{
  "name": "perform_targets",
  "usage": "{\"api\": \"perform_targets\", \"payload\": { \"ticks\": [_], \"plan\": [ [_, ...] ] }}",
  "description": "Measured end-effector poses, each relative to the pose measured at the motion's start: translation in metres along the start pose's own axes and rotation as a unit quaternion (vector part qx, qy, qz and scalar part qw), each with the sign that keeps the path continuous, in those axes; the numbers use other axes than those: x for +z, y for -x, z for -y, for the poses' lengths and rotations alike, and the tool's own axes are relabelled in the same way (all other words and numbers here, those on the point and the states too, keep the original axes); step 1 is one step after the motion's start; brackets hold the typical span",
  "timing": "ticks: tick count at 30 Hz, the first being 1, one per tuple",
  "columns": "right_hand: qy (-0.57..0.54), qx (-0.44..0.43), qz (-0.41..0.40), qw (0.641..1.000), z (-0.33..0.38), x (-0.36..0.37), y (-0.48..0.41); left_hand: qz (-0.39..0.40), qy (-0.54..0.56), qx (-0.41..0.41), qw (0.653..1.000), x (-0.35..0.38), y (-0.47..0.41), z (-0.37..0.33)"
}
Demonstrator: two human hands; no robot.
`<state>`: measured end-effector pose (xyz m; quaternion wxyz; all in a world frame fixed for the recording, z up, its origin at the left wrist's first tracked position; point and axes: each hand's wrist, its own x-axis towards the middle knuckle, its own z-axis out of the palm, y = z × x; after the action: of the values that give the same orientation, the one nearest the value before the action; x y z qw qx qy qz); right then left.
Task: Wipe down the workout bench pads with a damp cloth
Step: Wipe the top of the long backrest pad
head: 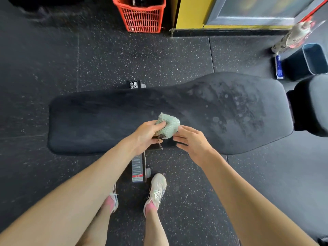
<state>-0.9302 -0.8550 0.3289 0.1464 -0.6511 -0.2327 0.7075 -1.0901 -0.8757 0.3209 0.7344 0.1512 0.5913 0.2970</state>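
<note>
In the head view the left hand (147, 134) holds the cloth (168, 126). Its grip is clamped on the pale green wad, thumb pressed into the top and fingers curled beneath, so the cloth is bunched into a ball. We judge it is held this way to be refolded or turned to a fresh face before a pass. The right hand (193, 141) sits just right of that grip. Its own grip is apart, with the fingers nearly straight and the fingertips at the cloth's side, though we cannot tell whether they touch it. A frayed thread (160, 144) hangs down from the grip.

Beneath the grip lies the long bench pad (106, 121), running out to either side. We cannot tell whether the cloth rests on it or hovers just above its near edge. Right of the grip the pad carries pale droplets and streaks (230, 107), which we take for patches not yet wiped. Left of the grip the surface looks darker and even. Further right a second pad (312, 103) begins across a narrow gap.

Both forearms reach forward from below the grip and converge on it, the left wrist bent slightly inward. Well beyond the grip an orange basket (142, 16) stands on the floor (53, 59).
</note>
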Motion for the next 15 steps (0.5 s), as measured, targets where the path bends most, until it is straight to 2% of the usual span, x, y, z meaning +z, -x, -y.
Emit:
{"api": "perform_targets", "payload": {
  "ticks": [2,8,12,15],
  "plan": [
    [0.003,-0.008,0.018,1.0,0.006,0.015,-0.003,0.007,-0.012,0.002,1.0,-0.009,0.003,-0.011],
    [-0.051,-0.002,0.004,0.999,0.007,0.053,-0.005,-0.012,-0.051,0.002,0.999,-0.044,0.011,-0.019],
    [-0.06,0.002,0.026,0.998,0.002,0.074,-0.001,-0.039,-0.069,0.035,0.996,-0.068,0.017,-0.017],
    [-0.12,0.009,0.058,0.991,0.002,0.087,0.004,-0.029,-0.074,0.074,0.994,-0.084,0.025,-0.019]
  ]
}}
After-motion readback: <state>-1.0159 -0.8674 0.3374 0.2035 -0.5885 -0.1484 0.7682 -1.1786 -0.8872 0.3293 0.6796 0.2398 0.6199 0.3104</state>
